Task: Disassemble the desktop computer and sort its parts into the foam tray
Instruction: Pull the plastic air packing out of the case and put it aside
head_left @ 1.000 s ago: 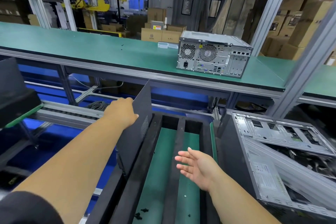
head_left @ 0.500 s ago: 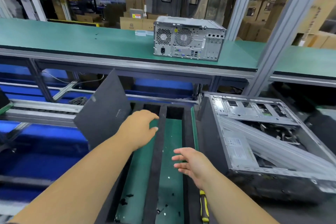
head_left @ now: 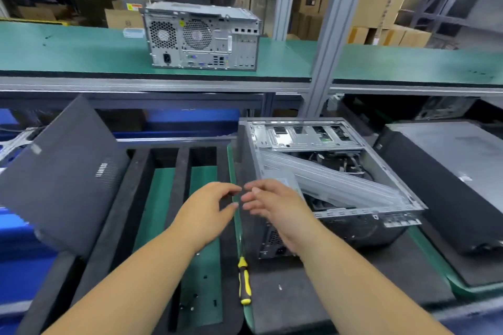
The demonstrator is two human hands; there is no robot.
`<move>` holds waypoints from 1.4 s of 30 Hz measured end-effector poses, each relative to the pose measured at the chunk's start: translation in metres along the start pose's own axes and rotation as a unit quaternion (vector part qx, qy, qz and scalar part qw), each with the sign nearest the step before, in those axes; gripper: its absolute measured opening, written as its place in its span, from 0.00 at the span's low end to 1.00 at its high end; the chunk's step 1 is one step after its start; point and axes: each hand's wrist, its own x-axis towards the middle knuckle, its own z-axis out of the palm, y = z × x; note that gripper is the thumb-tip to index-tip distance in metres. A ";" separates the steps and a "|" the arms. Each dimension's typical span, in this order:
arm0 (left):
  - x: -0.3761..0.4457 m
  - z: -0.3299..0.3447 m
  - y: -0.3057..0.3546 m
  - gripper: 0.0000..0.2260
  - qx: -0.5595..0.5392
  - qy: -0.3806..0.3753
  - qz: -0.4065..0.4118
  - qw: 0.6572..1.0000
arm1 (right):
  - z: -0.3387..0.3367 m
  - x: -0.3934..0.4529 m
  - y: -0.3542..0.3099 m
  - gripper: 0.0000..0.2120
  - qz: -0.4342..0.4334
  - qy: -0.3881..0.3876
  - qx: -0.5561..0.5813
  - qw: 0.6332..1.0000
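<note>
The opened desktop computer (head_left: 326, 171) lies on its side at centre right, with its metal frame and a diagonal grey bar exposed. To its left stands the black foam tray (head_left: 182, 171) with long green-floored slots. The removed black side panel (head_left: 62, 171) leans tilted in the tray's left slot. My left hand (head_left: 206, 207) hovers over the tray's right edge, fingers relaxed, holding nothing. My right hand (head_left: 272, 207) is just beside it at the computer's near left corner, fingers loosely spread and empty. The fingertips of both hands nearly meet.
A yellow-and-black screwdriver (head_left: 243, 280) lies on the mat in front of the computer. Small screws dot the tray floor (head_left: 201, 288). A second, closed computer (head_left: 201, 38) stands on the upper green shelf. Another dark case (head_left: 446, 179) lies at the right.
My left hand let go of the side panel, which now leans in the tray, and moved right. My right hand rose toward the computer's corner. The view shifted right.
</note>
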 end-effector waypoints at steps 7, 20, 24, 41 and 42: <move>0.019 0.036 0.070 0.14 -0.026 0.013 0.002 1.000 | -0.137 0.009 -0.011 0.04 -0.067 0.089 -0.293 0.950; 0.067 0.142 0.184 0.16 0.011 -0.013 -0.035 0.999 | -0.286 0.042 0.011 0.28 -0.050 -0.001 -0.575 0.816; 0.080 0.154 0.195 0.14 0.034 -0.005 -0.049 0.998 | -0.291 0.057 0.008 0.31 -0.032 -0.032 -0.722 0.690; 0.090 0.166 0.188 0.09 0.106 -0.036 -0.073 0.991 | -0.297 0.066 0.003 0.19 -0.042 -0.037 -0.638 0.768; 0.091 0.166 0.188 0.08 0.106 -0.038 -0.076 0.991 | -0.296 0.063 0.003 0.19 -0.049 -0.023 -0.601 0.797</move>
